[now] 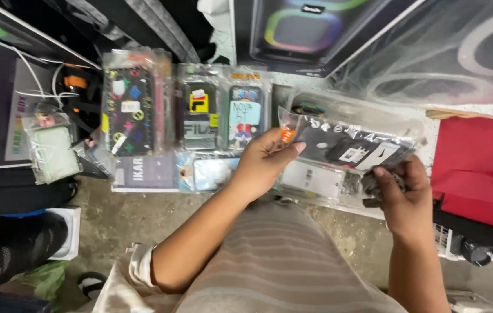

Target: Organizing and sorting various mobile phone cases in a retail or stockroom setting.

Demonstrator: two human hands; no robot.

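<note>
Two bare hands over a striped lap, both closed on one clear plastic packet (348,148) with a black phone case inside. Left hand (262,162) pinching the packet's left edge, thumb on top, fingers curled beneath. Right hand (404,194) gripping the lower right corner, fingers folded around crumpled plastic, with something dark bunched in the same grasp; what it is, impossible to tell. Packet held flat, just above other packets on the floor, a white label and white marks showing on the black case.

Just beneath, a pale grey packaged case (311,178), partly hidden by the held packet. Left of the left hand, a light blue packaged case (211,173) and a grey flat box (145,172) lying on the concrete floor (119,217).

Farther out, a row of wrapped cases propped side by side: a black one with coloured patches (130,110), a dark one with a yellow tag (199,113), a pale blue one with a cartoon figure (244,116). Off to the left, a pale green case in a bag (55,152).

Farthest, a large dark box with a glowing ring picture (310,29), and to the right a red bag (481,159).
</note>
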